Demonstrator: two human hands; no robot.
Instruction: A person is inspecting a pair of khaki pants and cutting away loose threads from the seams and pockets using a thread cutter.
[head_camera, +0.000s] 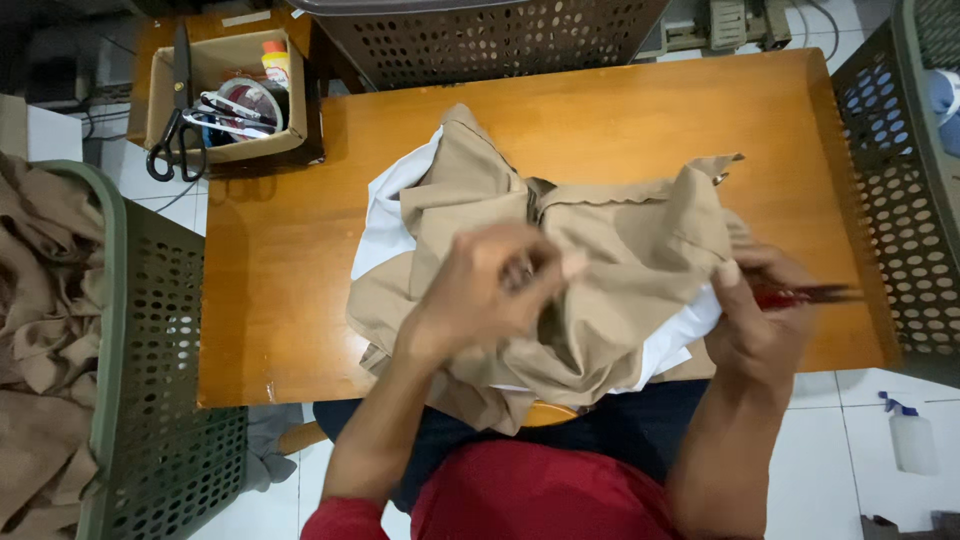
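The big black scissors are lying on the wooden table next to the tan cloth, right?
Not quite. In the head view the big black scissors rest on the cardboard box beside the wooden table, well away from the tan cloth.

The left hand (480, 290) is motion-blurred over the tan garment (590, 270), its fingertips indistinct. The white cloth (385, 230) mostly hides beneath that garment. In the right hand (755, 320), beside the garment, a red-handled tool (805, 294) blurs; its kind is unclear. Baskets (130, 330) around the garment's table (290, 300) run off the edges.
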